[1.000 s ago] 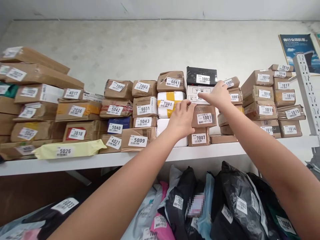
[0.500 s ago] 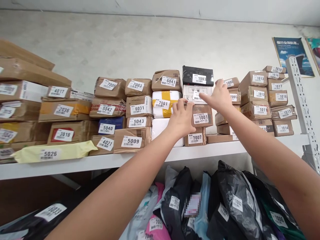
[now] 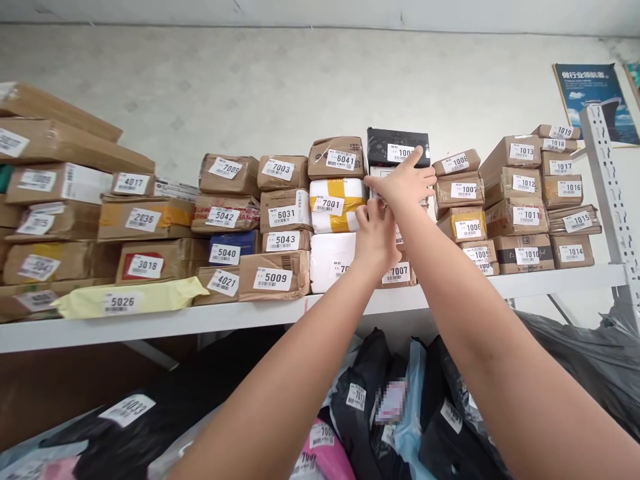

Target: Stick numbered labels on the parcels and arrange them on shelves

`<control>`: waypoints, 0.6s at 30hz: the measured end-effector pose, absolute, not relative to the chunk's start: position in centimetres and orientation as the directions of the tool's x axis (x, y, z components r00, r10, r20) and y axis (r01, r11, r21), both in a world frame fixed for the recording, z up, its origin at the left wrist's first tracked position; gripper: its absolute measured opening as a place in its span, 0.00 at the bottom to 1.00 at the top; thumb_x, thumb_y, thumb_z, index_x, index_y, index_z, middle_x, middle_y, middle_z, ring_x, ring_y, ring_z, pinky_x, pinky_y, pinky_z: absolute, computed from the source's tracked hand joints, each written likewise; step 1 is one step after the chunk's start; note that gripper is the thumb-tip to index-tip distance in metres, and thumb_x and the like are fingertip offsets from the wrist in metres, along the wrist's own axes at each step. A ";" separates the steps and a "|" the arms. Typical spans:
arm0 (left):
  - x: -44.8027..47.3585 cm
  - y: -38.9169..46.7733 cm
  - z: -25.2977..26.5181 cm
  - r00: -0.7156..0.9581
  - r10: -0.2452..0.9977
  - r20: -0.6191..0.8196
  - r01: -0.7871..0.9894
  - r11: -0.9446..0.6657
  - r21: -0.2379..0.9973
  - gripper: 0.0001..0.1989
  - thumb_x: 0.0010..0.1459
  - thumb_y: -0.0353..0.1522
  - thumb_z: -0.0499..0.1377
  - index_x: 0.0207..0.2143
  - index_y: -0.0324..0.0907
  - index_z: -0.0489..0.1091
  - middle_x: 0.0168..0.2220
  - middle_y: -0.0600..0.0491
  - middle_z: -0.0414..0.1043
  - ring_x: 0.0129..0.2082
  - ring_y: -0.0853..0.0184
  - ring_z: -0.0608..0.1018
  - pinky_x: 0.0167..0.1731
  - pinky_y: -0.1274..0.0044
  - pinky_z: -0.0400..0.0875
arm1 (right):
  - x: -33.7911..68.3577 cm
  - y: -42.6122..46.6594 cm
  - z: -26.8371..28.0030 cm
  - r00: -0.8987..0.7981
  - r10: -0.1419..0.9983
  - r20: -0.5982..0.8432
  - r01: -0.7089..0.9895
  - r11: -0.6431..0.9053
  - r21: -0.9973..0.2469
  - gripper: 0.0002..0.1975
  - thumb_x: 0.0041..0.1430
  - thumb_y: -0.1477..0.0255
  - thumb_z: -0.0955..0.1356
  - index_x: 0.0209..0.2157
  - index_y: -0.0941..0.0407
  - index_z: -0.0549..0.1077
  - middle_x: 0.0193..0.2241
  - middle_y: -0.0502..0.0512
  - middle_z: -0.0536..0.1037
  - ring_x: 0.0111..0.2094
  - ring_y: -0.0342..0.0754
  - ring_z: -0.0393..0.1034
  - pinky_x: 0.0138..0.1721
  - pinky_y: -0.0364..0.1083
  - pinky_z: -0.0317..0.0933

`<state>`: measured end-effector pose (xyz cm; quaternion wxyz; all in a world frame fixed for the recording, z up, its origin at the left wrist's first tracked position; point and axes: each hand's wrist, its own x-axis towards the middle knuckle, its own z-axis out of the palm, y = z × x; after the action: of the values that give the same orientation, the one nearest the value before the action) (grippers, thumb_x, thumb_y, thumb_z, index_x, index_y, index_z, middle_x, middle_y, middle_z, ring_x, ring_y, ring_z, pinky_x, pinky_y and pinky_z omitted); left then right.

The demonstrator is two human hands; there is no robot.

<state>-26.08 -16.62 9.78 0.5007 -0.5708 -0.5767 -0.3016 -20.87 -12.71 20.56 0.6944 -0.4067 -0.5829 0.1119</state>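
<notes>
The left hand (image 3: 376, 240) is partly curled in front of a stack of parcels; whether it grips anything cannot be told. The right hand (image 3: 404, 187) crosses above it, fingers spread wide over a white printed carton (image 3: 381, 172), the tips overlapping the label of a flat black box (image 3: 395, 138) on top. Both boxes sit in a stack on the white metal shelf (image 3: 210, 319), above a small brown cardboard box (image 3: 398, 274) marked 7007. The step looks like handling or steadying this stack; lifting or drawing out a piece would call for supporting the box above and keeping the crossed wrists from snagging. The black box looks smooth and rigid, with crisp edges. Beside it, a white bundle banded with yellow tape (image 3: 327, 223) looks softer and rounded; below the shelf, dark plastic mailers (image 3: 373, 373) slump in loose creases.
</notes>
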 end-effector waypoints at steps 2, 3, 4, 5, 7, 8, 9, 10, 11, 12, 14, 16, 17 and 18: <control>-26.0 -16.9 9.9 0.156 0.345 0.925 0.963 0.155 -0.220 0.36 0.48 0.22 0.63 0.59 0.39 0.55 0.57 0.38 0.55 0.55 0.47 0.59 0.56 0.55 0.61 | -20.6 -12.5 20.5 0.305 0.627 0.717 0.314 0.644 -0.697 0.65 0.38 0.57 0.78 0.68 0.55 0.37 0.60 0.79 0.55 0.63 0.76 0.50 0.55 0.76 0.48; -25.9 -17.0 9.9 0.156 0.336 0.929 0.968 0.134 -0.211 0.36 0.47 0.22 0.64 0.57 0.39 0.56 0.56 0.39 0.55 0.55 0.46 0.59 0.56 0.55 0.61 | -20.4 -12.4 20.6 0.304 0.628 0.717 0.314 0.644 -0.698 0.65 0.38 0.57 0.78 0.68 0.54 0.38 0.60 0.79 0.55 0.63 0.75 0.50 0.55 0.75 0.49; -25.8 -17.1 9.9 0.148 0.324 0.934 0.976 0.105 -0.192 0.36 0.45 0.21 0.65 0.56 0.40 0.57 0.56 0.39 0.54 0.55 0.45 0.60 0.55 0.54 0.62 | -20.2 -12.2 20.7 0.299 0.627 0.719 0.314 0.647 -0.695 0.64 0.38 0.57 0.78 0.68 0.54 0.37 0.60 0.78 0.55 0.63 0.75 0.50 0.55 0.74 0.50; -25.7 -17.2 9.9 0.143 0.313 0.939 0.982 0.075 -0.175 0.36 0.43 0.20 0.65 0.55 0.41 0.57 0.55 0.40 0.54 0.54 0.45 0.60 0.55 0.53 0.63 | -20.0 -11.9 21.0 0.291 0.624 0.726 0.312 0.655 -0.688 0.64 0.39 0.57 0.78 0.68 0.53 0.37 0.59 0.78 0.55 0.64 0.76 0.49 0.54 0.74 0.52; -25.4 -17.4 9.9 0.153 0.298 0.942 0.986 0.023 -0.167 0.37 0.40 0.18 0.65 0.53 0.43 0.57 0.55 0.41 0.53 0.55 0.45 0.60 0.54 0.53 0.65 | -19.7 -11.0 21.6 0.274 0.602 0.750 0.301 0.687 -0.662 0.60 0.42 0.57 0.77 0.67 0.53 0.38 0.59 0.76 0.55 0.64 0.75 0.49 0.53 0.73 0.53; -25.2 -17.5 9.9 0.158 0.295 0.942 0.986 0.007 -0.167 0.38 0.39 0.17 0.65 0.53 0.43 0.57 0.55 0.41 0.53 0.55 0.45 0.60 0.54 0.53 0.66 | -19.5 -10.4 22.0 0.269 0.581 0.768 0.289 0.712 -0.640 0.58 0.44 0.57 0.76 0.67 0.52 0.38 0.59 0.75 0.55 0.64 0.75 0.49 0.53 0.73 0.54; -25.0 -17.7 9.9 0.163 0.292 0.942 0.985 -0.004 -0.170 0.39 0.38 0.16 0.64 0.53 0.43 0.57 0.55 0.41 0.53 0.56 0.45 0.59 0.54 0.53 0.66 | -19.4 -9.9 22.4 0.269 0.555 0.787 0.274 0.739 -0.615 0.56 0.46 0.57 0.75 0.67 0.51 0.39 0.58 0.74 0.55 0.64 0.75 0.50 0.52 0.74 0.54; -24.8 -18.0 10.0 0.173 0.289 0.941 0.984 -0.012 -0.177 0.39 0.37 0.16 0.64 0.52 0.42 0.56 0.55 0.41 0.52 0.57 0.44 0.59 0.55 0.54 0.66 | -19.3 -9.4 22.8 0.271 0.530 0.804 0.261 0.763 -0.591 0.55 0.47 0.56 0.74 0.66 0.51 0.39 0.58 0.74 0.55 0.63 0.75 0.51 0.52 0.74 0.54; -24.7 -18.3 10.0 0.188 0.285 0.940 0.982 -0.021 -0.190 0.39 0.37 0.16 0.64 0.52 0.42 0.56 0.55 0.40 0.52 0.58 0.44 0.59 0.56 0.54 0.66 | -19.2 -8.9 23.1 0.274 0.508 0.817 0.255 0.781 -0.571 0.54 0.47 0.56 0.74 0.66 0.50 0.39 0.58 0.73 0.55 0.63 0.74 0.51 0.51 0.75 0.54; -24.6 -18.6 10.0 0.208 0.277 0.938 0.978 -0.031 -0.208 0.40 0.36 0.16 0.64 0.53 0.41 0.56 0.56 0.39 0.52 0.59 0.44 0.59 0.57 0.54 0.65 | -19.1 -8.5 23.4 0.278 0.491 0.826 0.255 0.791 -0.556 0.54 0.48 0.56 0.74 0.66 0.49 0.39 0.58 0.72 0.55 0.63 0.74 0.51 0.51 0.76 0.54; -24.7 -19.3 10.1 0.271 0.253 0.929 0.962 -0.055 -0.266 0.40 0.36 0.16 0.63 0.53 0.40 0.55 0.58 0.38 0.52 0.61 0.45 0.59 0.59 0.55 0.64 | -18.7 -7.9 23.9 0.283 0.480 0.831 0.269 0.791 -0.549 0.53 0.48 0.55 0.74 0.65 0.49 0.40 0.57 0.71 0.55 0.63 0.74 0.51 0.51 0.76 0.54; -25.1 -20.0 10.1 0.337 0.238 0.911 0.942 -0.078 -0.328 0.41 0.36 0.16 0.62 0.54 0.42 0.54 0.58 0.39 0.55 0.61 0.46 0.60 0.59 0.55 0.64 | -18.0 -7.7 24.1 0.273 0.478 0.835 0.278 0.792 -0.544 0.51 0.49 0.56 0.74 0.65 0.50 0.41 0.57 0.71 0.55 0.63 0.74 0.51 0.51 0.76 0.55; -25.4 -20.4 10.1 0.361 0.236 0.902 0.933 -0.086 -0.351 0.41 0.36 0.16 0.62 0.54 0.43 0.53 0.57 0.40 0.57 0.61 0.47 0.60 0.59 0.56 0.65 | -17.7 -7.7 24.2 0.263 0.472 0.841 0.278 0.798 -0.535 0.50 0.49 0.56 0.73 0.64 0.50 0.42 0.57 0.71 0.55 0.63 0.74 0.51 0.51 0.75 0.55; -25.7 -20.7 10.1 0.378 0.238 0.895 0.926 -0.092 -0.366 0.41 0.36 0.17 0.61 0.54 0.43 0.53 0.57 0.42 0.59 0.60 0.47 0.61 0.59 0.56 0.65 | -17.3 -7.7 24.2 0.252 0.465 0.848 0.277 0.805 -0.524 0.49 0.50 0.57 0.73 0.64 0.51 0.42 0.56 0.70 0.55 0.63 0.74 0.51 0.50 0.75 0.55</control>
<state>-25.65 -20.69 10.13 0.5075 -0.6567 -0.4429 -0.3391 -17.30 -7.75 24.22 0.7301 -0.3051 -0.6080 0.0644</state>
